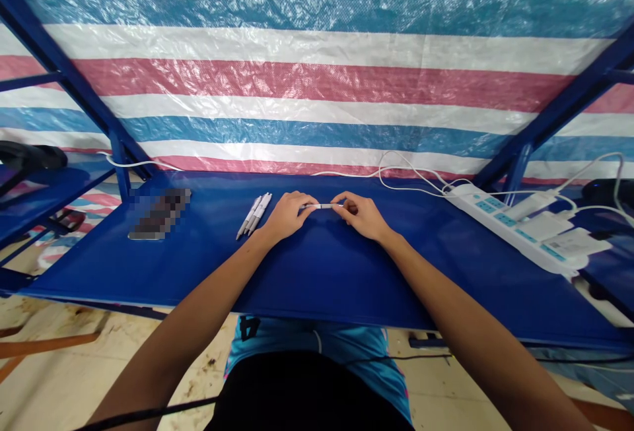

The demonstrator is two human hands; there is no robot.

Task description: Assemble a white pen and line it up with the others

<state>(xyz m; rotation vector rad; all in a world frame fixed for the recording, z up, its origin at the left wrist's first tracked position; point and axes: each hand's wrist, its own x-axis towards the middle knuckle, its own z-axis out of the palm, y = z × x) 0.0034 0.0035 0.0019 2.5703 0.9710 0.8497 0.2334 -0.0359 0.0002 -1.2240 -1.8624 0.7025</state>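
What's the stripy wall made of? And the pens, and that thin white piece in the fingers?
The stripy sheet looks like woven plastic tarp: shiny and crinkled, with a tiny weave showing. The pens look like smooth white plastic with a soft shine. The thin white piece may be plastic too, but it is too small to tell.
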